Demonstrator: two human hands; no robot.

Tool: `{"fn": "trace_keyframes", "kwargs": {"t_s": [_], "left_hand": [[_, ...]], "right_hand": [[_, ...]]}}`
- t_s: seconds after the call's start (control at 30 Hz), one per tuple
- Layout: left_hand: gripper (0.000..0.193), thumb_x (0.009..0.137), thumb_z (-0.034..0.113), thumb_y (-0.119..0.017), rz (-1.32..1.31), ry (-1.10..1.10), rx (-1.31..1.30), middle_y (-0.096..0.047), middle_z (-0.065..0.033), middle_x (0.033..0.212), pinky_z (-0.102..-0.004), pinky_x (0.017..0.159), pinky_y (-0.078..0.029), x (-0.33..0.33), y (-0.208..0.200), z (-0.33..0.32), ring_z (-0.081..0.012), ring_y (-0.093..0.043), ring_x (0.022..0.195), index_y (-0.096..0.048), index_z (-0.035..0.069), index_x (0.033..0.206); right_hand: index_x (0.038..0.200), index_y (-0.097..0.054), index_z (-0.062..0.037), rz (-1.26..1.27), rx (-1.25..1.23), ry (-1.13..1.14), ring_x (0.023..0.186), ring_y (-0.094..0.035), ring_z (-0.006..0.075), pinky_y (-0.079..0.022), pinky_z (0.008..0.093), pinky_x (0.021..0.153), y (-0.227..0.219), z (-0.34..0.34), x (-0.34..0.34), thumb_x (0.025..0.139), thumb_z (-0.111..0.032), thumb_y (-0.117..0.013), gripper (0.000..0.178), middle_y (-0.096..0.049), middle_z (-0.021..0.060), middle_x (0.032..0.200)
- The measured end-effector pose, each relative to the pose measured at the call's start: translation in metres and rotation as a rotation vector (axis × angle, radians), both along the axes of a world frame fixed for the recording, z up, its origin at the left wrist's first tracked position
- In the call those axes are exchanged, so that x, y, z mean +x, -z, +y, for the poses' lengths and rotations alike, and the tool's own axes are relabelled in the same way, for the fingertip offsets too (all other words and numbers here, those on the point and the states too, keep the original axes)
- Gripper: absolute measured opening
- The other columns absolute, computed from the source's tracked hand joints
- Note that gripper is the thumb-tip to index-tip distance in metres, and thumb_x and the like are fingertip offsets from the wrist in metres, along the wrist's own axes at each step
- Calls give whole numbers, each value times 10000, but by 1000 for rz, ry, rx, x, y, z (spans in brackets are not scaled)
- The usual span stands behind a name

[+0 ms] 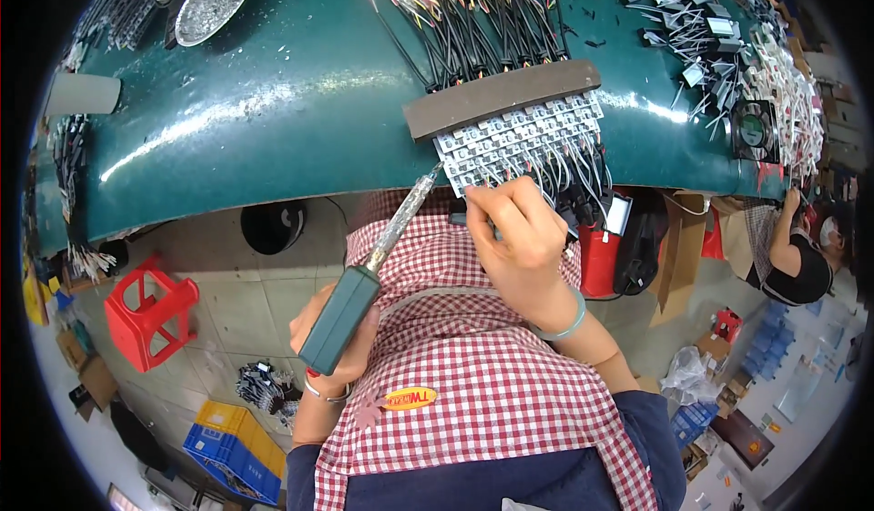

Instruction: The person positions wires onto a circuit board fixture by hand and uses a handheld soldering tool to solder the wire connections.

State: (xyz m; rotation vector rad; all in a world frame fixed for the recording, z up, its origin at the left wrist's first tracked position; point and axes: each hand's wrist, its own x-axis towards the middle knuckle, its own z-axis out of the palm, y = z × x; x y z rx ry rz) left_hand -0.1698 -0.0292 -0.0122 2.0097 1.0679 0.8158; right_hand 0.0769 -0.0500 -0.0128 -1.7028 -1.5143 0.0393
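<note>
My left hand [341, 347] is wrapped round the green handle of a soldering iron [341, 315]. Its long metal barrel points up and right, with the tip at the left edge of a panel of small white circuit boards [523, 142]. At the panel's near edge is my right hand [521, 233], thumb and forefinger pinched together; what they hold, if anything, is too small to make out. Thin white and black wires [574, 179] run from the boards near it. A dark grey bar [501, 100] lies across the panel's far side, with bundled black cables [482, 33] beyond it.
The green table [273, 120] curves round in front. An oval metal dish [215, 3] stands far left, a grey cup [84, 94] at the left edge. Small parts with white leads [706, 47] pile up right. A red stool [150, 315] stands on the floor; another person [806, 252] works far right.
</note>
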Motion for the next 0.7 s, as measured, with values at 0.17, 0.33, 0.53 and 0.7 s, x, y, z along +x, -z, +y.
{"fn": "trace_keyframes", "kwargs": {"t_s": [0.17, 0.33, 0.53, 0.7], "left_hand": [[275, 685, -17, -760, 8, 29, 70, -702, -209, 930, -330, 681, -573, 3, -3, 6, -304, -722, 768, -702, -73, 948], [280, 676, -20, -759, -15, 0, 30, -702, -208, 930, -338, 691, -578, 3, -4, 4, -309, -723, 774, -703, -71, 946], [247, 680, -13, -749, 18, -23, -3, -697, -200, 906, -341, 667, -576, 4, -7, 6, -312, -715, 747, -705, -65, 917], [228, 652, -9, -747, 49, 40, 58, -687, -184, 865, -330, 623, -563, 6, -12, 11, -306, -706, 723, -700, -62, 868]], "right_hand": [[912, -691, -6, 54, -87, 44, 583, -591, 158, -468, 264, 504, -4, -1, -3, 731, 125, -732, 227, -577, 72, 770], [901, -673, -23, 542, -249, -39, 559, -581, 208, -460, 314, 487, -13, -2, -3, 768, 61, -722, 164, -556, 75, 762], [912, -683, -18, 21, -22, 43, 577, -594, 209, -463, 316, 476, 7, 6, 1, 731, 70, -741, 210, -569, 74, 764], [945, -711, -10, -7, -6, 21, 595, -609, 191, -477, 293, 508, 10, 4, 2, 699, 116, -760, 281, -599, 77, 771]]}}
